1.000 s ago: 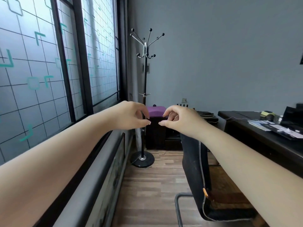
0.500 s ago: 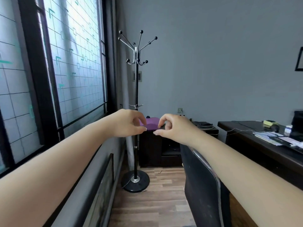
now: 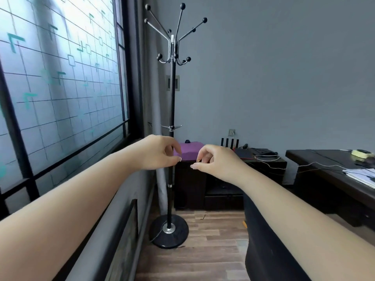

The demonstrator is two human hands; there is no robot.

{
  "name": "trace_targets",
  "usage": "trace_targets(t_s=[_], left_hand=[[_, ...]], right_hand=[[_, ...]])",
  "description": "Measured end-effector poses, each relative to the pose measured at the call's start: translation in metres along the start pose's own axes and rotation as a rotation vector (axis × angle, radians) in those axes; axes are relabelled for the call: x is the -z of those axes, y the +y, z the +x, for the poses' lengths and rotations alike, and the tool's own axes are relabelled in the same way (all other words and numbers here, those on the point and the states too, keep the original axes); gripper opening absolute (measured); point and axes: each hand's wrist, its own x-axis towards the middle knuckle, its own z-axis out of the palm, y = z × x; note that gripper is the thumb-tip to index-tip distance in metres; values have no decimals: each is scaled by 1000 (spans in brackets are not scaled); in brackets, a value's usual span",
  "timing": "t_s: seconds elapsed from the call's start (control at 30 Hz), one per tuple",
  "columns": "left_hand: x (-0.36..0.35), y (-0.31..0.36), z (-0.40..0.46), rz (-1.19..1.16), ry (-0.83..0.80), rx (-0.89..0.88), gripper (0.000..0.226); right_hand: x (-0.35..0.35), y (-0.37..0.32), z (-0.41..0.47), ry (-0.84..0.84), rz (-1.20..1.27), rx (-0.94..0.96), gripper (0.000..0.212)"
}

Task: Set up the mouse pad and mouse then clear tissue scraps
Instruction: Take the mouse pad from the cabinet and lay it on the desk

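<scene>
Both hands held out in mid-air, nothing in either. Left hand [image 3: 160, 152] has fingers curled, thumb and forefinger tips pressed together on air; right hand [image 3: 215, 159] likewise curled w/ thumb nearly meeting the forefinger, no object visible between them. Hands sit near each other, tips apart, roughly chest-height out front. Probably a start or sync pose rather than a working grip, since no task item is within reach.

Task things: mouse pad can't be identified for sure. The purple flat thing [image 3: 187, 152] on the far low cabinet [image 3: 223, 179] might be it, w/ a small dark lump at its far edge, maybe a mouse, too small to tell. Tissue scraps not clearly visible; whitish papers [image 3: 359, 174] lie on the dark desk [image 3: 324, 163] at right, plus a yellow item [image 3: 360, 154] further back.

Around: coat stand [image 3: 171, 122] straight ahead, just left of the cabinet, its pole passing behind the left hand. Frosted window [image 3: 60, 78] along the left. Black chair back [image 3: 263, 240] near right, between person and desk, likely in the way of reaching the desk. Cables trail across cabinet top to desk.
</scene>
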Motion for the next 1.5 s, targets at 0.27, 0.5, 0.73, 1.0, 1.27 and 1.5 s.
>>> trace_targets(t_s=[0.27, 0.5, 0.73, 1.0, 1.27, 1.5], left_hand=[[-2, -84, 109, -2, -21, -20, 22], [-16, -135, 186, -33, -47, -23, 21], [-54, -160, 303, -37, -52, -99, 17], [-105, -154, 463, -72, -101, -247, 21], [-158, -138, 601, -104, -204, -367, 24], [-216, -116, 732, -155, -253, -508, 23]], right_hand=[[-32, 28, 124, 24, 15, -44, 23], [-53, 62, 201, 3, 18, -74, 26], [-52, 133, 275, 22, -16, -138, 26], [-8, 243, 356, 171, -49, -284, 26], [37, 346, 409, 301, -66, -441, 24], [56, 442, 465, 368, -125, -577, 25]])
